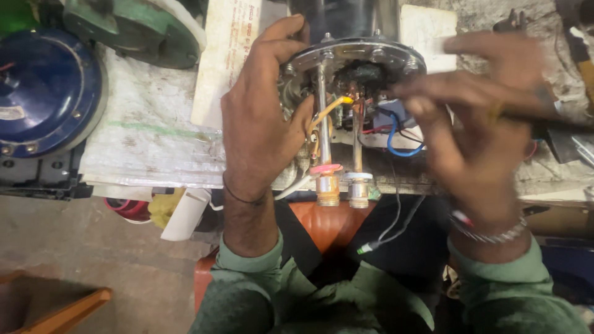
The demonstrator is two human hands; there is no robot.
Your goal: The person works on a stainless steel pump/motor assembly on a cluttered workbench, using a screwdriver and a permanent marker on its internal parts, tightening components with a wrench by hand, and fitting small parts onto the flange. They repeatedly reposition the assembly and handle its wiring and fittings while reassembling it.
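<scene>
A round metal flange plate with two metal pipes ending in brass fittings lies on its side at the bench edge. Yellow, blue and red wires run out of its middle. My left hand grips the plate's left rim, fingers curled over the top. My right hand is blurred at the plate's right side and holds a thin dark tool, its fingers reaching toward the wired centre. The tool's tip is hidden by blur.
A blue round cover and a green metal part lie at the left on a white woven sheet. An orange seat shows between my knees. A wooden frame stands on the concrete floor, lower left.
</scene>
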